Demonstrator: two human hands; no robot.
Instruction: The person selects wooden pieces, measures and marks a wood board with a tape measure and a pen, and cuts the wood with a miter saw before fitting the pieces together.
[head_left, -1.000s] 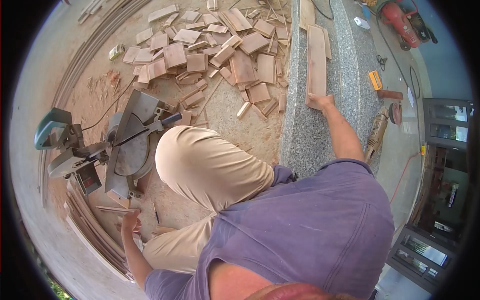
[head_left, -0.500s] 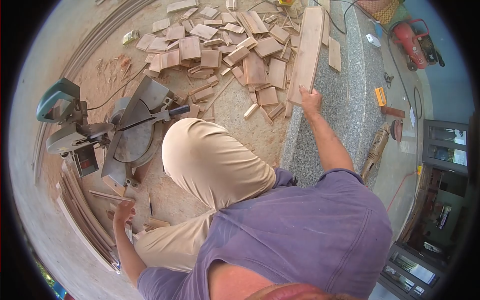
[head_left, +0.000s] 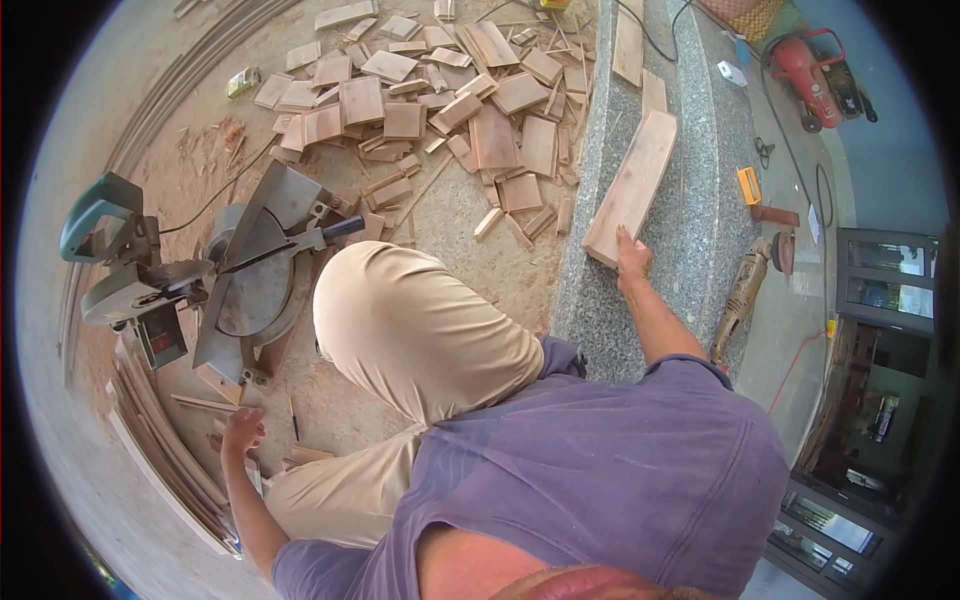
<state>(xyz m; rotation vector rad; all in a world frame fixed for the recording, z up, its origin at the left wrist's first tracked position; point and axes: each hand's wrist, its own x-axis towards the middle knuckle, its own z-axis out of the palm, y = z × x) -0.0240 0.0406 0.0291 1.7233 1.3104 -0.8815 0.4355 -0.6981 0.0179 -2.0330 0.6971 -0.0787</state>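
Note:
My right hand grips the near end of a wooden board, thumb on top. The board slants away over the grey granite step, beside other planks. On the other side, my left hand has its fingers curled, close to the end of a thin wood strip. Whether it holds the strip or something else I cannot make out. Just beyond that hand stands a miter saw, and a dark pencil-like stick lies on the floor.
A heap of wood offcuts covers the floor ahead. Long strips lie at the left. An angle grinder, a yellow object and a red machine are at the right. Cables cross the floor and steps.
My right hand has brought the board closer and to the right, off the offcuts' edge and over the granite step. My left hand stays by the strip. The view has shifted slightly.

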